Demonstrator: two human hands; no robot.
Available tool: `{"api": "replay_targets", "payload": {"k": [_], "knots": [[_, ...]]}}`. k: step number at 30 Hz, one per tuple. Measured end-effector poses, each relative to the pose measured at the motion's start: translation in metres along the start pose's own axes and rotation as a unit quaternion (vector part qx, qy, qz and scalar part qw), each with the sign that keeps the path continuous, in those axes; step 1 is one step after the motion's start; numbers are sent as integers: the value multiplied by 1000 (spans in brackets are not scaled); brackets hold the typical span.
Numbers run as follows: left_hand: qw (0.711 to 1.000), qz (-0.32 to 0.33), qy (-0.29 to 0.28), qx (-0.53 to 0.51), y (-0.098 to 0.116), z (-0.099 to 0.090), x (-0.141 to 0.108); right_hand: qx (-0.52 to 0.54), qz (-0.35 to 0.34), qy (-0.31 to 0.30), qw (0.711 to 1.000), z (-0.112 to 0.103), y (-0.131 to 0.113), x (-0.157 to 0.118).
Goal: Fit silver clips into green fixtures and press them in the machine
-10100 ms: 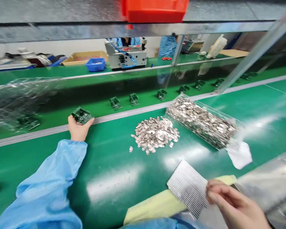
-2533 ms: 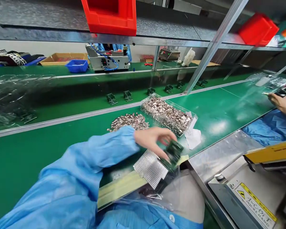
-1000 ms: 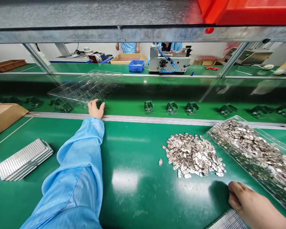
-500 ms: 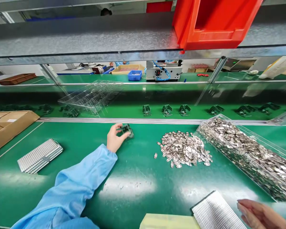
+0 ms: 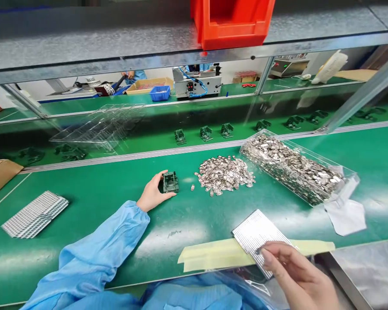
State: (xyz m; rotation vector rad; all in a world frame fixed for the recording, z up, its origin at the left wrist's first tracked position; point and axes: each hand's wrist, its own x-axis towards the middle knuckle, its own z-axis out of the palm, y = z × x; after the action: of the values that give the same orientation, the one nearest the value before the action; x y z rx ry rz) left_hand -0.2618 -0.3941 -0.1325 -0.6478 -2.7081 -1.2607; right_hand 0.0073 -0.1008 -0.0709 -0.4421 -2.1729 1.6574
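Thumb and fingers of my left hand (image 5: 155, 192) close around a small dark green circuit assembly (image 5: 170, 182) on the green table. My right hand (image 5: 297, 275) is at the lower right, thumb and forefinger pinched on a tiny dark piece (image 5: 259, 250) too small to name. Beneath that hand lies a ridged silvery stack of strips (image 5: 258, 232), across pale yellow tape (image 5: 213, 255). Small metal pieces form a pile (image 5: 225, 173) right of the assembly, with one loose piece (image 5: 192, 187) beside it.
A clear tray (image 5: 291, 165) full of metal pieces stands at the right. A perforated white stack (image 5: 35, 214) lies at the left. Several green assemblies (image 5: 205, 133) line the belt behind the metal rail. An orange-red bin (image 5: 234, 30) hangs above. Someone's hand (image 5: 129, 75) shows far back.
The view has shifted right and down. My right hand has come in over the ridged stack, its fingertips now pinched. The assembly at my left hand now sits more squarely between thumb and fingers.
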Motion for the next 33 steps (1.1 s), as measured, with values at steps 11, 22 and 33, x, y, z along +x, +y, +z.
{"api": "replay_targets", "payload": {"k": [11, 22, 33], "knots": [[919, 35, -155, -361, 149, 100, -60, 107, 18, 159, 981, 39, 8, -10], [888, 60, -236, -390, 171, 123, -87, 13, 17, 192, 981, 41, 20, -17], [892, 66, -267, -360, 159, 121, -93, -9, 14, 196, 980, 45, 22, -19]]}}
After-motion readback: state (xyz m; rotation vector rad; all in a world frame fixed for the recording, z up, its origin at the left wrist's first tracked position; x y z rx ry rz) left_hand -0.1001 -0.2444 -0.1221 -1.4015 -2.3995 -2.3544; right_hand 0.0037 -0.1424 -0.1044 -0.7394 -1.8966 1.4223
